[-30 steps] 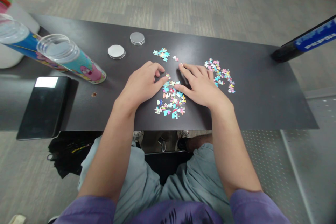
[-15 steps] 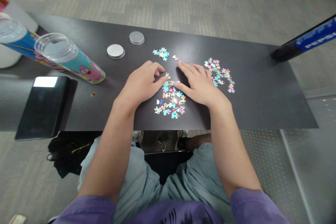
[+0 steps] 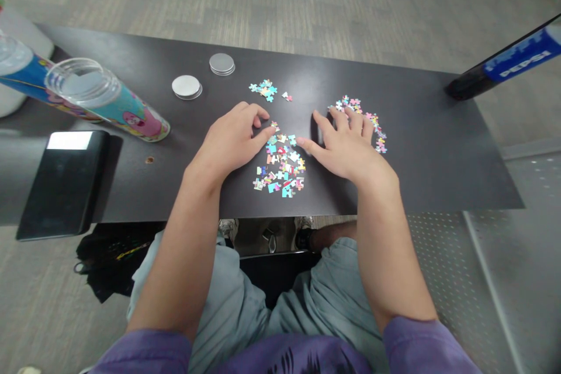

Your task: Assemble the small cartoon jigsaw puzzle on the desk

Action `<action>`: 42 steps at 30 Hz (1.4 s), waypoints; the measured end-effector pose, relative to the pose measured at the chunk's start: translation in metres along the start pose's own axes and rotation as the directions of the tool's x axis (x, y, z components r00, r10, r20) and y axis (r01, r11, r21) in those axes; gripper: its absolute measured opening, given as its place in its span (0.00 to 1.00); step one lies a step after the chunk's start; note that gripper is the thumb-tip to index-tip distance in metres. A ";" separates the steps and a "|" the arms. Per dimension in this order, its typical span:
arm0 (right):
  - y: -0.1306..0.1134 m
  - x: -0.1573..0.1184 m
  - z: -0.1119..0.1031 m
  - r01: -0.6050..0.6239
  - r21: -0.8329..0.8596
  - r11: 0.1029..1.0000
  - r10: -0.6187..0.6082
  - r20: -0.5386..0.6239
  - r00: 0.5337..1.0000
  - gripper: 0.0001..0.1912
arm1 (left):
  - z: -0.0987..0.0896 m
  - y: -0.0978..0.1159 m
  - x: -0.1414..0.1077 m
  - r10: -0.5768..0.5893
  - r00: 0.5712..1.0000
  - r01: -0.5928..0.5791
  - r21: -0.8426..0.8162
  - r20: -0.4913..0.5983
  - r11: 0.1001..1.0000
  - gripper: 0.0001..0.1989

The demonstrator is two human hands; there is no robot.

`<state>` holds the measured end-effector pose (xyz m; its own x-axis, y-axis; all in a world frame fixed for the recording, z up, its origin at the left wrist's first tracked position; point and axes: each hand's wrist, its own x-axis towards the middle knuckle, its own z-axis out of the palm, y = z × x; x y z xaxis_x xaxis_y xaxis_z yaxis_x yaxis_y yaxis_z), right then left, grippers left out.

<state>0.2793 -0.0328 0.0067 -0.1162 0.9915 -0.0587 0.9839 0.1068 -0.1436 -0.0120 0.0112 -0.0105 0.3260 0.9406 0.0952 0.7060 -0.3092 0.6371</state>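
Loose jigsaw puzzle pieces (image 3: 283, 166) lie in a pile between my hands on the dark table (image 3: 447, 152). My left hand (image 3: 234, 139) rests at the pile's left edge, thumb tip by its top pieces. Its fingers are bent and apart from the thumb, with no piece visible between them. To the right, my right hand (image 3: 346, 143) is spread over the table, palm down, its thumb near the pile. Its fingertips partly hide a second group of pieces (image 3: 379, 134). Beyond the hands are a small cluster of pieces (image 3: 265, 90) and a pink-and-white bit of puzzle (image 3: 287, 96).
Two stacks of round discs, one white (image 3: 186, 86) and one grey (image 3: 222, 63), sit at the back left. An open clear-topped tube (image 3: 131, 114), another tube (image 3: 21, 73) and a black device (image 3: 63, 187) occupy the left. A Pepsi bottle (image 3: 504, 64) stands at the right.
My right hand has moved right, away from the central pile, and its fingers have spread over the right-hand group. My left hand stays almost where it was. The view has shifted slightly.
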 end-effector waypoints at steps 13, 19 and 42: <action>-0.031 0.047 0.003 0.223 0.146 0.964 -0.231 0.041 0.972 0.52 | -0.001 0.003 -0.002 -0.002 1.000 0.002 0.018 -0.002 1.000 0.10; -0.020 0.022 -0.020 0.266 0.197 0.943 -0.282 0.054 0.958 0.47 | 0.001 0.005 -0.001 -0.020 1.000 0.020 0.002 -0.011 1.000 0.09; -0.004 0.075 0.014 0.329 0.352 0.876 -0.288 -0.165 0.943 0.21 | 0.009 0.028 0.003 -0.031 0.999 0.042 0.346 -0.036 0.937 0.22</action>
<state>0.2648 0.0399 -0.0113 -0.3704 0.9168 0.1489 0.7760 0.3936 -0.4928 0.0142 0.0041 0.0012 0.2810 0.9542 0.1025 0.8929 -0.2991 0.3365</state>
